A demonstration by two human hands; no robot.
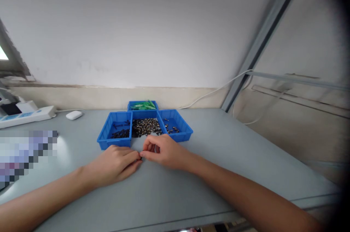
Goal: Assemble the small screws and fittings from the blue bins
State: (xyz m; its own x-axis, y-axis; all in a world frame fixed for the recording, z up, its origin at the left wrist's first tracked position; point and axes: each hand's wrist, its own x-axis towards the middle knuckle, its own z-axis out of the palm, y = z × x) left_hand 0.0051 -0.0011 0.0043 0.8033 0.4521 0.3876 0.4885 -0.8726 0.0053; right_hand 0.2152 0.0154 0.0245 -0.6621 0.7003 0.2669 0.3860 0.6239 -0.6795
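My left hand (120,162) and my right hand (162,151) meet fingertip to fingertip just in front of the blue bins. Both are closed in a pinch; a tiny dark bit shows where they touch, too small to name. Behind my left hand, the left blue bin (101,138) holds small black screw-like parts (120,133). A heap of small metal fittings (147,127) fills the middle bin. To the right, another blue bin (182,137) contains a few brassy pieces (172,129). Green slender items (143,105) lie in the rear bin (129,106).
A white power strip (43,114) with plugs and a small white case (74,115) sit at the left. A pixelated, blurred-out object (24,155) lies nearer on that side. A white cable (210,94) runs along the wall to a metal post (240,75).
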